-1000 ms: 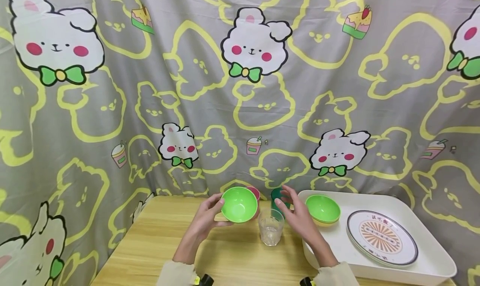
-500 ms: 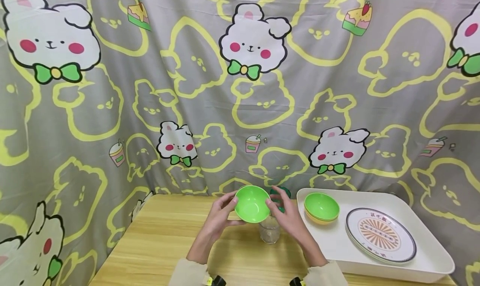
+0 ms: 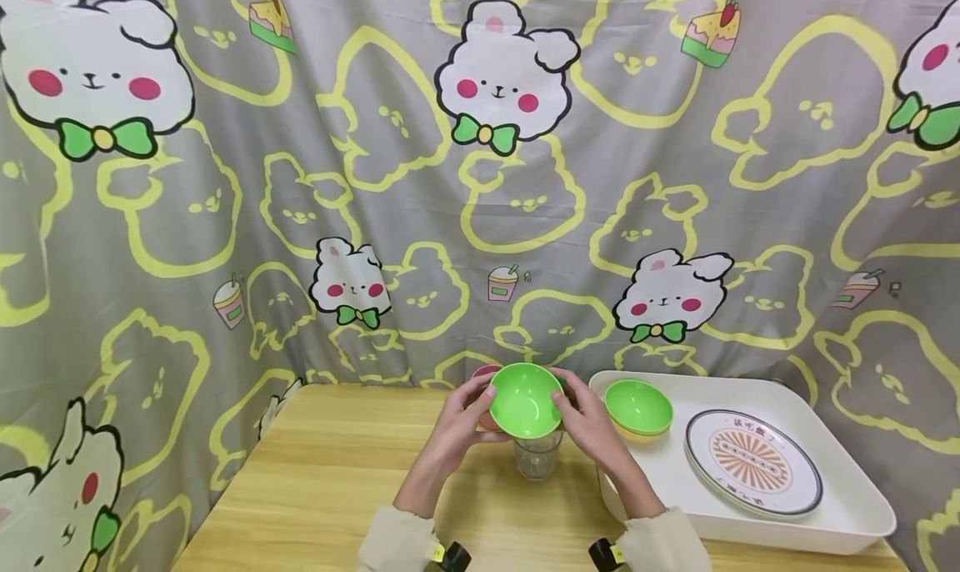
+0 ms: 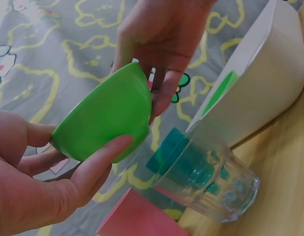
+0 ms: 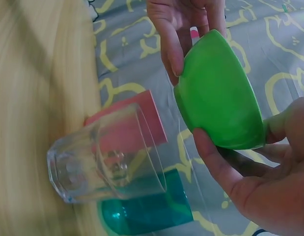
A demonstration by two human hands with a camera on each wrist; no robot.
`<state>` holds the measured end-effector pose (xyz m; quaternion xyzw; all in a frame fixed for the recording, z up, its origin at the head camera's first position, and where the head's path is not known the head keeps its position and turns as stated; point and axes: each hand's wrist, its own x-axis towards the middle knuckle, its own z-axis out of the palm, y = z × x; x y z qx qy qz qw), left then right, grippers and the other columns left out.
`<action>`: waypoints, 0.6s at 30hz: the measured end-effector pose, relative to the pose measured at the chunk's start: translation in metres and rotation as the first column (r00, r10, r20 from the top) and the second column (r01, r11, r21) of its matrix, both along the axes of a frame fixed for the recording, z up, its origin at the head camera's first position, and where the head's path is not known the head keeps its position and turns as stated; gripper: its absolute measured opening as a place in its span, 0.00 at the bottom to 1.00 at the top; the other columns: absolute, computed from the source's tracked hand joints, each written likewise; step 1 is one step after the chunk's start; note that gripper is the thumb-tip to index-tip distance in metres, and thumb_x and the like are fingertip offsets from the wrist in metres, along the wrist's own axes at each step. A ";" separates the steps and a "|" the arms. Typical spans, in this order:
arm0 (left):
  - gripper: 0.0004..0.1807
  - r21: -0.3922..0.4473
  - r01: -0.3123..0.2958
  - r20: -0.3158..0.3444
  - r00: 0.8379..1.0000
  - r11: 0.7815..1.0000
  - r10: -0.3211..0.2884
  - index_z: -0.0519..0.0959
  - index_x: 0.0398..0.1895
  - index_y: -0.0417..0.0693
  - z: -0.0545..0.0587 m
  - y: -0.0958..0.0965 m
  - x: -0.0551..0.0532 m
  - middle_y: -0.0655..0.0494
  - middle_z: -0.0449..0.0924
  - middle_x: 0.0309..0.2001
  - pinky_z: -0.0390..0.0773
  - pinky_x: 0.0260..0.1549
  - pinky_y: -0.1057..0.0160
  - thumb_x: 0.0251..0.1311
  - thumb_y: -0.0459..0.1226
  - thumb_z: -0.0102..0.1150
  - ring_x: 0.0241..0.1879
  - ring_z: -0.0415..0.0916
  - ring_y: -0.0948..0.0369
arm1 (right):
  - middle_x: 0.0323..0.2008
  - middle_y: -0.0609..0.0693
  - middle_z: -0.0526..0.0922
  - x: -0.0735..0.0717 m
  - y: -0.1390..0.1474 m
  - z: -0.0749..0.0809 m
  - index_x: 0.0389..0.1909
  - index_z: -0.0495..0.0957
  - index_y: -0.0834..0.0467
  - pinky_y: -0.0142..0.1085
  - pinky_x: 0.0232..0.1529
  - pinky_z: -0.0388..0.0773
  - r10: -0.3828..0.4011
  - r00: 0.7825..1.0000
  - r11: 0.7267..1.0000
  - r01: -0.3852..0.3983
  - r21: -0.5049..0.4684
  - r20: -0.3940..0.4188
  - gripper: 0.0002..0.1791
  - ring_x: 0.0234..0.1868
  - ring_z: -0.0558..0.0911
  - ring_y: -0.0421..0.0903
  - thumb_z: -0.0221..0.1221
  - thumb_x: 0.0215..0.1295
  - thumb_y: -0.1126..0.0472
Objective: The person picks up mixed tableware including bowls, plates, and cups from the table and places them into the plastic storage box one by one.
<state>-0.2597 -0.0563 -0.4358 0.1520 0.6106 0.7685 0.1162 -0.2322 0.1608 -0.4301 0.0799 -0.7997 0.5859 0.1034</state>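
Note:
A small green bowl (image 3: 527,400) is held up over the table, its inside tilted toward the head camera. My left hand (image 3: 459,418) grips its left side, thumb at the rim and fingers round the outer wall. On the opposite side my right hand (image 3: 588,418) holds it the same way, as the right wrist view shows with fingers under the bowl (image 5: 218,93). Behind and below the bowl stands a clear glass (image 3: 537,458), partly covered by it in the head view. A pink cup (image 5: 129,120) and a teal cup (image 5: 152,206) stand close to the glass.
To the right, a white tray (image 3: 862,505) holds another green bowl (image 3: 639,407) stacked on a yellow one, and a patterned plate (image 3: 753,464) on a stack. The wooden table (image 3: 322,480) runs to a patterned curtain (image 3: 420,180) at the back.
My left hand has carried the green bowl to the right, in front of the glass and teal cup. My right hand has come from beside the teal cup and taken hold of the bowl.

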 end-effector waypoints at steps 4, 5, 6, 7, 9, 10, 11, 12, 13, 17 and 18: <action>0.26 -0.008 0.045 -0.008 0.999 0.999 -0.045 0.66 0.73 0.35 -0.001 0.004 0.001 0.37 0.67 0.61 0.87 0.43 0.45 0.78 0.38 0.51 0.53 0.77 0.49 | 0.54 0.67 0.81 0.001 0.009 0.004 0.69 0.72 0.61 0.38 0.35 0.87 0.010 1.000 1.000 -0.011 0.013 0.016 0.21 0.44 0.85 0.53 0.48 0.79 0.67; 0.26 -0.013 0.058 -0.012 0.998 0.998 -0.059 0.65 0.74 0.34 -0.001 0.004 0.001 0.36 0.68 0.62 0.86 0.44 0.45 0.78 0.37 0.51 0.52 0.78 0.49 | 0.54 0.67 0.81 0.001 0.011 0.005 0.69 0.72 0.61 0.37 0.35 0.87 0.008 1.000 1.000 -0.009 0.025 0.016 0.20 0.44 0.85 0.53 0.48 0.79 0.67; 0.26 -0.017 0.069 -0.021 0.997 0.997 -0.069 0.65 0.74 0.34 -0.001 0.005 0.001 0.35 0.68 0.63 0.86 0.45 0.46 0.78 0.36 0.51 0.52 0.79 0.50 | 0.54 0.67 0.81 0.001 0.014 0.006 0.68 0.72 0.61 0.37 0.35 0.87 0.006 1.000 0.999 -0.006 0.042 0.012 0.20 0.44 0.85 0.53 0.48 0.79 0.67; 0.26 -0.018 0.079 -0.034 0.996 0.997 -0.080 0.64 0.74 0.33 -0.002 0.005 0.000 0.34 0.68 0.64 0.85 0.47 0.46 0.78 0.35 0.50 0.52 0.79 0.50 | 0.54 0.67 0.81 0.001 0.017 0.007 0.68 0.72 0.62 0.37 0.35 0.87 -0.002 1.000 0.998 0.001 0.058 0.008 0.20 0.45 0.85 0.54 0.48 0.79 0.67; 0.26 -0.028 0.077 -0.068 0.995 0.997 -0.079 0.65 0.73 0.31 -0.004 0.006 0.000 0.33 0.69 0.65 0.84 0.50 0.47 0.78 0.34 0.51 0.52 0.80 0.49 | 0.54 0.67 0.81 0.000 0.023 0.009 0.67 0.73 0.62 0.37 0.34 0.87 -0.018 1.000 0.997 0.017 0.075 0.006 0.20 0.47 0.85 0.57 0.49 0.79 0.67; 0.25 -0.039 0.064 -0.098 0.993 0.997 -0.068 0.65 0.72 0.30 -0.006 0.006 0.000 0.31 0.69 0.65 0.83 0.52 0.47 0.77 0.33 0.51 0.54 0.79 0.48 | 0.54 0.67 0.82 0.000 0.027 0.010 0.66 0.74 0.63 0.38 0.33 0.87 -0.036 0.999 0.995 0.036 0.091 0.000 0.19 0.48 0.85 0.58 0.50 0.78 0.67; 0.25 -0.049 0.049 -0.129 0.990 0.998 -0.055 0.66 0.71 0.29 -0.008 0.006 0.000 0.30 0.70 0.64 0.82 0.54 0.46 0.76 0.33 0.52 0.55 0.79 0.46 | 0.53 0.67 0.82 0.000 0.031 0.012 0.65 0.75 0.63 0.38 0.33 0.87 -0.056 0.998 0.993 0.056 0.104 -0.004 0.18 0.48 0.85 0.59 0.51 0.78 0.67; 0.24 -0.066 0.025 -0.170 0.985 0.997 -0.036 0.67 0.70 0.28 -0.011 0.007 -0.001 0.29 0.71 0.64 0.81 0.56 0.47 0.75 0.32 0.53 0.57 0.78 0.44 | 0.51 0.66 0.83 0.000 0.035 0.014 0.63 0.76 0.63 0.38 0.35 0.87 -0.084 0.996 0.988 0.086 0.130 -0.019 0.18 0.49 0.85 0.59 0.52 0.77 0.66; 0.24 -0.089 0.002 -0.211 0.977 0.996 -0.021 0.68 0.68 0.27 -0.014 0.007 -0.001 0.28 0.71 0.63 0.79 0.59 0.47 0.74 0.31 0.55 0.59 0.76 0.41 | 0.50 0.65 0.84 0.000 0.039 0.016 0.61 0.77 0.64 0.38 0.37 0.87 -0.114 0.993 0.981 0.118 0.153 -0.035 0.17 0.48 0.85 0.59 0.54 0.76 0.66; 0.26 -0.214 -0.089 -0.363 0.932 0.973 0.006 0.72 0.65 0.28 -0.029 0.011 -0.004 0.29 0.76 0.59 0.74 0.64 0.46 0.68 0.30 0.64 0.62 0.73 0.36 | 0.43 0.62 0.87 -0.002 0.056 0.022 0.54 0.81 0.65 0.37 0.40 0.85 -0.212 0.971 0.942 0.234 0.241 -0.115 0.13 0.44 0.87 0.57 0.58 0.74 0.64; 0.27 -0.244 -0.106 -0.390 0.921 0.964 0.003 0.72 0.66 0.30 -0.033 0.012 -0.005 0.31 0.76 0.59 0.73 0.65 0.46 0.65 0.30 0.67 0.62 0.73 0.36 | 0.43 0.62 0.87 -0.003 0.061 0.024 0.53 0.81 0.66 0.36 0.39 0.85 -0.226 0.965 0.934 0.253 0.252 -0.133 0.13 0.43 0.87 0.57 0.58 0.73 0.64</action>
